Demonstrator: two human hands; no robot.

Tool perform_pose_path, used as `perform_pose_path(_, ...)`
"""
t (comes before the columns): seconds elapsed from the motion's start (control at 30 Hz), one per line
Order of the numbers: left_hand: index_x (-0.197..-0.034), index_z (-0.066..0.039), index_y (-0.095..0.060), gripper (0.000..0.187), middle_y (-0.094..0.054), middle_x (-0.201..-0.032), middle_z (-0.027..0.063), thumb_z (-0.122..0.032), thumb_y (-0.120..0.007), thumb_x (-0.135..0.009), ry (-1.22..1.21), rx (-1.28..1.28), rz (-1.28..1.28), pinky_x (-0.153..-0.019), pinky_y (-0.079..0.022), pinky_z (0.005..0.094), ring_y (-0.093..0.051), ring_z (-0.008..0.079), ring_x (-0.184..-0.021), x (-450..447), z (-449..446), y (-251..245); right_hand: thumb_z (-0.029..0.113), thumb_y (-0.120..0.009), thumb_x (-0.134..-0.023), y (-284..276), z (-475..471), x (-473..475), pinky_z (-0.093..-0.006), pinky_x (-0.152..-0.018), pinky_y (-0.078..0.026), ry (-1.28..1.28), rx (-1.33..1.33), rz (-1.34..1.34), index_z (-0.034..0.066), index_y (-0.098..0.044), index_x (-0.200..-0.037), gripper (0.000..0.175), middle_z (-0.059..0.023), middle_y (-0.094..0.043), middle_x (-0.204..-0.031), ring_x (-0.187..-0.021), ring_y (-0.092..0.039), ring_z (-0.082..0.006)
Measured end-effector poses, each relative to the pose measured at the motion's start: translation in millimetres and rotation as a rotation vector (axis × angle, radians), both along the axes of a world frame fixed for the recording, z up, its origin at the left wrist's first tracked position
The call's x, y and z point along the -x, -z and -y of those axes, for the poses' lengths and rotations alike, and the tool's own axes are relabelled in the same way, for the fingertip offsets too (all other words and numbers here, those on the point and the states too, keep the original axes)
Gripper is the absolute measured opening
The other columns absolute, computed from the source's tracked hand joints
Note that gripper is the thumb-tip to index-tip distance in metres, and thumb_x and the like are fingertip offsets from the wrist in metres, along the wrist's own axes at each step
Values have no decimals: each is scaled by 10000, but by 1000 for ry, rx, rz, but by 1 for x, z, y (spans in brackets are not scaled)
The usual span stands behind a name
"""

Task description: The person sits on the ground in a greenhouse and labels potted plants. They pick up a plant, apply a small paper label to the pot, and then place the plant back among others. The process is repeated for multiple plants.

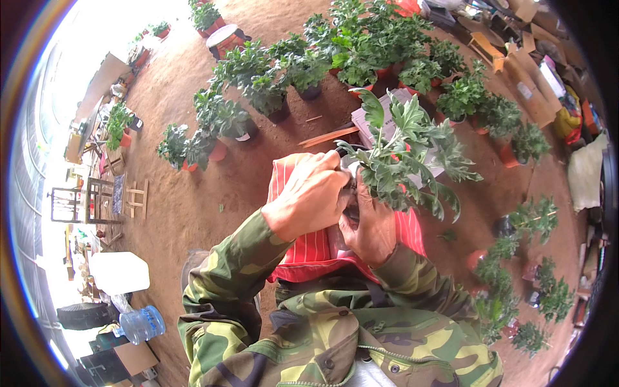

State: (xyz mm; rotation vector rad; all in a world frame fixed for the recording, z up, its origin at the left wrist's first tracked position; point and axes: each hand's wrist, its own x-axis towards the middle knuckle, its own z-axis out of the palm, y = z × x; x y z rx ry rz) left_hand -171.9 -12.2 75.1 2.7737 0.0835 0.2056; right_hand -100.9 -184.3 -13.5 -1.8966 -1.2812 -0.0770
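Note:
Both hands meet above my lap, over a red striped apron [309, 246], at the base of a leafy green plant [406, 159] that leans to the right. My left hand [314, 193] has its fingers bent inward at the stem base; what lies between its fingertips is hidden. My right hand [370, 227] holds the lower part of the plant, its thumb and fingers around the base. Something dark shows between the two hands, too covered to name. Behind the leaves lies a stack of printed sheets or flat cartons [360, 118].
Potted leafy plants [263, 89] stand in a curved row ahead, with more pots [498, 285] at the right. Wooden strips [329, 137] lie on the dirt floor. A round stool [225, 38], a large water bottle [141, 324] and cardboard [529, 87] are around.

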Motion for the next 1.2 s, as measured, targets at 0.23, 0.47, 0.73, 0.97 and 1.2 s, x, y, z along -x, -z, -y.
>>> perform_pose_path(0.23, -1090, -63, -743, 435, -681, -1129, 154, -145, -719, -664, -98, -59, -79, -900, -505, 495, -642, 395, -1073, -23, 1, 5, 96, -815, -772, 0, -4, -3, -570, -978, -515, -29, -2, 8, -32, -564, -1409, 696, -260, -662, -1213, -1087, -644, -494)
perform_pose_path(0.47, -918, 33, -728, 363, -686, -1216, 194, -262, -865, -757, 20, -13, -70, -1054, -491, 491, -607, 428, -1217, 1, -8, -19, 100, -830, -754, -3, 1, -7, -524, -908, -536, -23, 58, -47, 67, -699, -1207, 473, -184, -707, -1123, -1027, -678, -424)
perform_pose_path(0.73, -1054, -25, -782, 338, -720, -1243, 184, -147, -787, -738, 251, -56, -112, -1230, -308, 609, -576, 428, -1338, 17, 0, -19, 181, -885, -758, 4, 0, 4, -549, -879, -558, -49, 42, -90, 80, -716, -1198, 482, -179, -715, -1139, -1046, -692, -413)
perform_pose_path(0.97, -1230, -32, -737, 525, -712, -1279, 166, -272, -851, -777, 235, -40, 78, -1186, -359, 569, -578, 405, -1323, 17, 4, -4, 146, -859, -774, 4, 15, 1, -483, -787, -570, -32, -20, 54, 40, -710, -1177, 442, -203, -656, -1155, -1039, -679, -390)
perform_pose_path(1.2, -1195, -33, -757, 441, -701, -1202, 154, -317, -817, -863, 195, -287, 230, -1063, -421, 522, -609, 352, -1232, 32, 16, 22, 72, -865, -768, 13, 58, 1, -489, -920, -516, 105, -205, 176, 27, -687, -1306, 569, -168, -627, -1291, -1100, -640, -373)
